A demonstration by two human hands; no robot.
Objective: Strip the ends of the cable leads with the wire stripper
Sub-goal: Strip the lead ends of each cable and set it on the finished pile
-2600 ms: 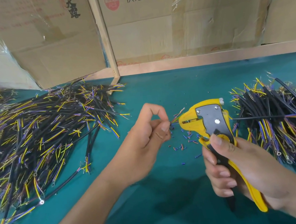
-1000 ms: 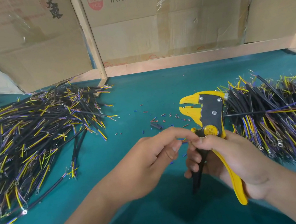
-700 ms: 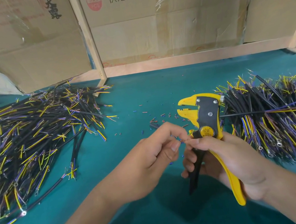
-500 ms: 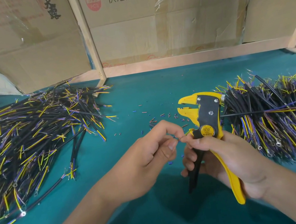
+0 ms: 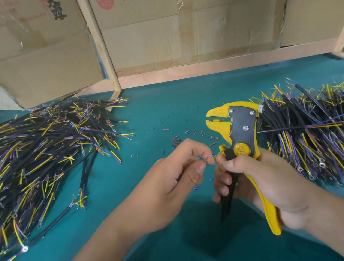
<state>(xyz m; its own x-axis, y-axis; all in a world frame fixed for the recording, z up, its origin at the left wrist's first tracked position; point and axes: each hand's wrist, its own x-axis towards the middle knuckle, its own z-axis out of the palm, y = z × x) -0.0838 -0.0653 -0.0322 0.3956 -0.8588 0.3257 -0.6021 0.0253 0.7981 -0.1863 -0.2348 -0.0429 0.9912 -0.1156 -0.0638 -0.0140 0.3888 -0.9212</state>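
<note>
The left hand (image 5: 173,175) is pinching the fine ends of one cable lead (image 5: 216,155) between thumb and forefinger, and the right hand (image 5: 262,181) is wrapping its fingers round the handles of the wire stripper (image 5: 239,140) while its thumb and forefinger are meeting that same lead just below the tool's head. The stripper's mouth is standing slightly apart with nothing in it, so this lead is probably being sorted between cuts. Little bits of cut insulation (image 5: 189,133) are lying on the green table (image 5: 185,252). A pile of leads (image 5: 37,165) is lying to the left and another pile (image 5: 324,128) to the right; which is finished I cannot tell.
</note>
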